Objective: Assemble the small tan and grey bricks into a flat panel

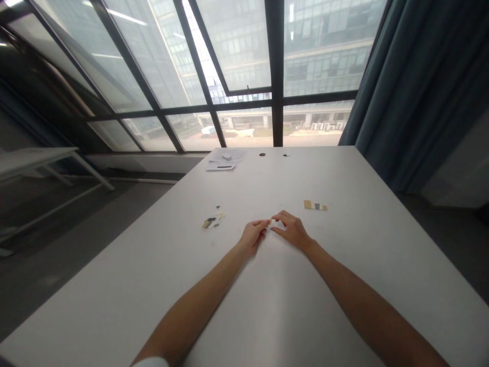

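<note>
Left hand (253, 236) pinches a yellowish piece (271, 221) right of the scrap pile (209, 223), right hand (293, 230) further right, thumb and fingers parted; piece looks light, probably stiff, best taken by its edges.

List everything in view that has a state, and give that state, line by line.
Left hand: pinching a small pale piece.
Right hand: partly open, beside that piece.
Small pale piece: held in the left hand.
Loose pieces: scattered in a cluster.
Row of pieces: laid flat in line.
Papers: flat, overlapping.
Window sash: seems ajar.
Curtain at right: drawn aside.
</note>
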`<control>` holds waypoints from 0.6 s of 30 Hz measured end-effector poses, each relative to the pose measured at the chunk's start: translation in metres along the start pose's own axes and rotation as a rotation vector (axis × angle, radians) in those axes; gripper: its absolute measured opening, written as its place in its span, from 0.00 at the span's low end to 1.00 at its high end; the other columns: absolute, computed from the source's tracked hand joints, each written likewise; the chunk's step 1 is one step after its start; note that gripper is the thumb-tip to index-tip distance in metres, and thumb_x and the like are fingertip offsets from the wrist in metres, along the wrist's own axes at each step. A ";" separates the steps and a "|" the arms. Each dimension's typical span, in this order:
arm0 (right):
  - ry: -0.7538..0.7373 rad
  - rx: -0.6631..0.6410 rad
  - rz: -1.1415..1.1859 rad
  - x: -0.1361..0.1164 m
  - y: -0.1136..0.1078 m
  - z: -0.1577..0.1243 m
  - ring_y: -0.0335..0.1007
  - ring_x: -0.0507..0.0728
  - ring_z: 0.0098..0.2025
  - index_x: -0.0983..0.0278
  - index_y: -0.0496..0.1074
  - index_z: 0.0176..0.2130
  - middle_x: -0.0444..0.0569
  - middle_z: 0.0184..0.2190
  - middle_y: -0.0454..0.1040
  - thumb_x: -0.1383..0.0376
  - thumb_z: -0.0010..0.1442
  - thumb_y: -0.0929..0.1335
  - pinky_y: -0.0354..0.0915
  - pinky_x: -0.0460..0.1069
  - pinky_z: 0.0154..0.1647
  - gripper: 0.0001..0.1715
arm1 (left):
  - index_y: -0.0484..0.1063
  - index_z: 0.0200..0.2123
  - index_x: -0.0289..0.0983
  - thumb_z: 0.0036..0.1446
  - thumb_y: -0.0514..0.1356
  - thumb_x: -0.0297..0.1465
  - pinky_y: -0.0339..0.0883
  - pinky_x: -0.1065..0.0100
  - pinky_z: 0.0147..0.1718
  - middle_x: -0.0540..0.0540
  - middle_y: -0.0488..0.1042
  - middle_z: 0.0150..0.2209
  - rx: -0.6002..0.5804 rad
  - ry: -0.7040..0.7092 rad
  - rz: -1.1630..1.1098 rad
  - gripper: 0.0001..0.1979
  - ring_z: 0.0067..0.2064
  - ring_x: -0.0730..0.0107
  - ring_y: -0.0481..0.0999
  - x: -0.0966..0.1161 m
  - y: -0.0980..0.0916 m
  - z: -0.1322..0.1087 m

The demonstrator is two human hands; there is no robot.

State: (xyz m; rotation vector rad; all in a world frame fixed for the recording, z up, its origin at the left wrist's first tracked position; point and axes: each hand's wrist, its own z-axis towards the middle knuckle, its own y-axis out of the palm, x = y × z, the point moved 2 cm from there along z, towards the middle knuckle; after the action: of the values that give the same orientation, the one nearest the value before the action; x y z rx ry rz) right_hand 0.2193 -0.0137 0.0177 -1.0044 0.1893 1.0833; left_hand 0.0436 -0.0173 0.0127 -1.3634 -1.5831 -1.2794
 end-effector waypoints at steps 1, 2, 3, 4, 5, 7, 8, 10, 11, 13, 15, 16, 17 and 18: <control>-0.003 0.006 0.003 0.000 0.000 0.000 0.68 0.53 0.34 0.60 0.74 0.45 0.47 0.40 0.75 0.63 0.60 0.73 0.64 0.47 0.38 0.13 | 0.79 0.30 0.32 0.38 0.75 0.41 0.49 0.74 0.21 0.52 0.64 0.22 0.002 -0.001 0.003 0.20 0.24 0.79 0.61 0.000 0.000 0.000; -0.005 0.011 0.005 0.000 0.000 0.000 0.69 0.53 0.35 0.60 0.74 0.45 0.47 0.39 0.75 0.63 0.60 0.73 0.64 0.47 0.38 0.12 | 0.79 0.30 0.32 0.38 0.75 0.41 0.49 0.74 0.21 0.52 0.65 0.22 0.004 -0.002 0.007 0.20 0.24 0.79 0.61 0.001 0.000 -0.001; -0.007 0.017 0.006 0.001 0.000 0.000 0.69 0.53 0.35 0.61 0.74 0.45 0.47 0.39 0.75 0.63 0.60 0.73 0.64 0.47 0.38 0.12 | 0.79 0.30 0.32 0.38 0.75 0.41 0.50 0.74 0.21 0.52 0.65 0.22 0.006 -0.002 0.012 0.21 0.24 0.79 0.61 0.001 0.000 -0.001; -0.006 0.022 0.005 0.001 0.000 -0.001 0.69 0.53 0.35 0.61 0.74 0.45 0.47 0.39 0.75 0.63 0.60 0.73 0.64 0.47 0.38 0.12 | 0.78 0.30 0.32 0.38 0.75 0.42 0.50 0.74 0.21 0.52 0.65 0.21 0.006 -0.002 0.020 0.21 0.24 0.79 0.61 0.001 0.000 -0.001; -0.004 0.026 0.005 0.002 0.000 -0.001 0.69 0.53 0.34 0.61 0.74 0.45 0.47 0.39 0.76 0.63 0.60 0.72 0.64 0.47 0.38 0.12 | 0.78 0.29 0.32 0.37 0.75 0.42 0.50 0.73 0.22 0.52 0.65 0.21 0.007 -0.001 0.027 0.21 0.24 0.79 0.61 0.001 0.000 -0.001; 0.001 0.031 0.006 0.002 0.000 -0.001 0.69 0.53 0.34 0.61 0.74 0.45 0.47 0.39 0.76 0.62 0.61 0.72 0.65 0.48 0.38 0.11 | 0.78 0.29 0.33 0.37 0.75 0.43 0.50 0.73 0.22 0.52 0.65 0.21 0.008 0.002 0.040 0.21 0.23 0.79 0.61 0.000 0.001 0.000; 0.000 0.031 0.008 0.002 0.000 -0.001 0.69 0.53 0.34 0.61 0.74 0.44 0.47 0.39 0.76 0.62 0.61 0.72 0.65 0.48 0.38 0.10 | 0.78 0.29 0.33 0.37 0.74 0.43 0.50 0.73 0.22 0.52 0.65 0.21 0.009 0.004 0.044 0.21 0.24 0.78 0.61 0.000 0.001 0.000; -0.003 0.029 0.012 0.002 0.000 -0.001 0.69 0.53 0.34 0.60 0.75 0.43 0.48 0.39 0.76 0.62 0.61 0.71 0.65 0.48 0.38 0.09 | 0.78 0.29 0.33 0.37 0.75 0.43 0.51 0.73 0.22 0.52 0.65 0.21 0.012 0.006 0.047 0.21 0.24 0.78 0.62 -0.002 0.001 0.001; -0.004 0.028 0.012 0.001 -0.001 -0.001 0.69 0.53 0.34 0.60 0.75 0.43 0.48 0.39 0.76 0.63 0.61 0.71 0.65 0.48 0.38 0.09 | 0.78 0.29 0.33 0.37 0.75 0.43 0.51 0.73 0.22 0.52 0.65 0.21 0.012 0.005 0.048 0.21 0.24 0.78 0.62 -0.003 0.000 0.001; 0.000 0.027 0.008 0.000 -0.001 -0.001 0.69 0.53 0.34 0.60 0.75 0.43 0.48 0.39 0.76 0.63 0.61 0.70 0.65 0.48 0.38 0.08 | 0.79 0.29 0.33 0.37 0.74 0.44 0.51 0.73 0.22 0.52 0.65 0.21 0.006 0.004 0.061 0.21 0.24 0.78 0.62 -0.004 0.000 0.002; 0.008 0.029 0.000 -0.001 -0.002 -0.001 0.69 0.53 0.34 0.60 0.75 0.42 0.48 0.38 0.75 0.64 0.60 0.70 0.64 0.48 0.38 0.08 | 0.80 0.32 0.33 0.41 0.73 0.46 0.51 0.73 0.22 0.50 0.67 0.23 -0.002 0.022 0.111 0.23 0.24 0.77 0.63 -0.003 -0.001 0.003; 0.009 0.030 -0.004 -0.001 -0.002 -0.001 0.68 0.53 0.34 0.60 0.74 0.42 0.47 0.38 0.75 0.65 0.60 0.70 0.64 0.48 0.38 0.08 | 0.80 0.35 0.34 0.43 0.71 0.47 0.52 0.73 0.23 0.49 0.69 0.24 -0.002 0.055 0.161 0.23 0.25 0.76 0.64 -0.002 -0.002 0.003; 0.011 0.031 -0.007 -0.001 -0.003 0.000 0.68 0.53 0.34 0.60 0.74 0.41 0.47 0.37 0.75 0.65 0.60 0.70 0.64 0.47 0.38 0.08 | 0.81 0.39 0.35 0.47 0.69 0.48 0.54 0.73 0.23 0.48 0.71 0.27 -0.002 0.113 0.231 0.23 0.26 0.75 0.65 0.001 -0.004 0.004; 0.013 0.033 -0.009 -0.001 -0.003 0.000 0.68 0.53 0.33 0.60 0.74 0.42 0.47 0.37 0.75 0.66 0.59 0.70 0.63 0.47 0.38 0.08 | 0.80 0.42 0.36 0.50 0.68 0.47 0.57 0.72 0.25 0.46 0.74 0.31 -0.003 0.202 0.319 0.23 0.27 0.75 0.66 0.003 -0.006 0.004</control>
State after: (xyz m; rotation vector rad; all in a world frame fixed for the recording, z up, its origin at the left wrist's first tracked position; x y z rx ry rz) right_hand 0.2214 -0.0151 0.0202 -0.9826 0.2121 1.0620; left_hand 0.0379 -0.0124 0.0135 -1.3764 -1.1740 -1.1806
